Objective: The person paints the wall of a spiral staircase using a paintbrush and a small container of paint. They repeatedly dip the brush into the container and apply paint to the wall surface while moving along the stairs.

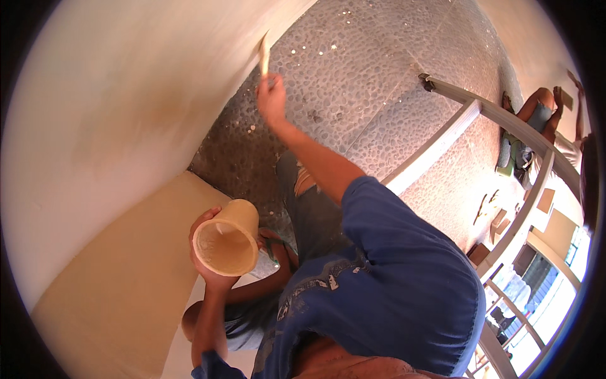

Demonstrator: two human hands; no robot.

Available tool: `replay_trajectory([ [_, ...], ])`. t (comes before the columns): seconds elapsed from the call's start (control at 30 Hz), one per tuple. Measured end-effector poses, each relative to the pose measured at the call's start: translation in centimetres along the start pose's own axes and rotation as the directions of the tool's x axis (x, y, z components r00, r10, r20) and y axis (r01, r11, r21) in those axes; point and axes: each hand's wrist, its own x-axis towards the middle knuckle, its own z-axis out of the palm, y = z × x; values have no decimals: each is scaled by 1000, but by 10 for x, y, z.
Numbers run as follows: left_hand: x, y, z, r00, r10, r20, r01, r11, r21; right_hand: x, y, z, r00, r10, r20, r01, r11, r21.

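My right hand (271, 100) is stretched far forward, its fingers closed round the handle of a paintbrush (264, 58). The brush tip points away from me and appears to touch the pale wall (145, 57) low down, close to the floor. Against my left side, my left hand (209, 276) grips a cream-yellow round tub (245, 215) from its outer side. That tub is tilted with its mouth toward me, and a pale coating shows inside. How much it holds I cannot tell.
Pebbled floor (353, 69) with white specks runs along the wall. A yellowish wall section (120, 265) adjoins at left. A wooden ladder-like frame (442, 136) rises at my right. Beyond it, another person (540, 117) sits near the opposite wall, by scattered boards.
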Motion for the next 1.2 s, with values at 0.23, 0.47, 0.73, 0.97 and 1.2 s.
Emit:
replay_trajectory([
  [0.23, -5, -7, 4, 998, -2, 59, 9, 994, -105, -127, 23, 24, 963, 214, 163, -221, 975, 31],
  [0.47, -7, -5, 5, 1000, 11, 29, -8, 995, -101, -217, 15, 1, 836, 389, 388, -378, 919, -108],
  [0.73, -11, -4, -2, 1000, 24, 12, -23, 999, -50, -166, 2, -54, 981, 189, 36, -182, 972, -149],
  [0.97, -8, 10, -3, 997, 71, -8, -71, 997, 3, 86, -97, -78, 856, -386, -343, 286, 907, -308],
  [1.2, -4, 9, -5, 999, -3, -53, 4, 1000, 23, 96, -141, -91, 980, -63, -190, 69, 997, 30],
])
